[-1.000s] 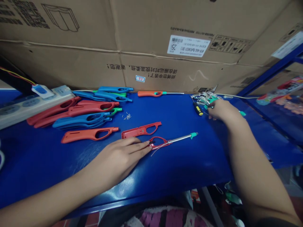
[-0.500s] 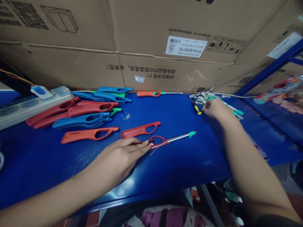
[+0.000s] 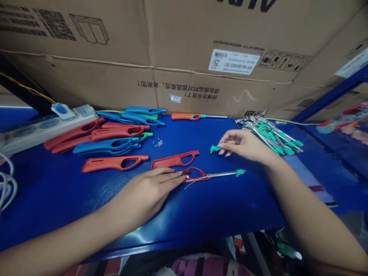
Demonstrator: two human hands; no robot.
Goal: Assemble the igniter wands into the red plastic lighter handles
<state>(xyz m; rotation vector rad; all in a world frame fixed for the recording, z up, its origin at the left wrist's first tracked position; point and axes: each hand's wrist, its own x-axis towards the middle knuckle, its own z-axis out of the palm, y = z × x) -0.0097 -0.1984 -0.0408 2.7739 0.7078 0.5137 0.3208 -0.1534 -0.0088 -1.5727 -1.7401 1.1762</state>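
Note:
My left hand (image 3: 155,189) presses its fingers on the handle end of a red lighter casing half (image 3: 196,168), which lies on the table. A metal tube (image 3: 223,174) with a green tip runs out of this half to the right, and a thin wire hangs beside it. My right hand (image 3: 240,145) pinches a small green plastic piece (image 3: 214,148) between thumb and fingertips, above the table. Just behind my left fingers rests a matching red casing half (image 3: 176,159), inner side up. What lies beneath my left fingers is hidden.
Red and blue lighter casings (image 3: 115,132) are heaped at left beside a power strip (image 3: 46,123). Small screws (image 3: 158,142) lie near them. An orange lighter (image 3: 186,116) lies at the back by the cardboard (image 3: 184,57). Metal tubes with green parts (image 3: 273,134) are piled at right.
My right hand has come left and forward from the pile of tubes, now with the green plastic piece in its fingers. My left hand stays on the red casing half. The view has shifted slightly.

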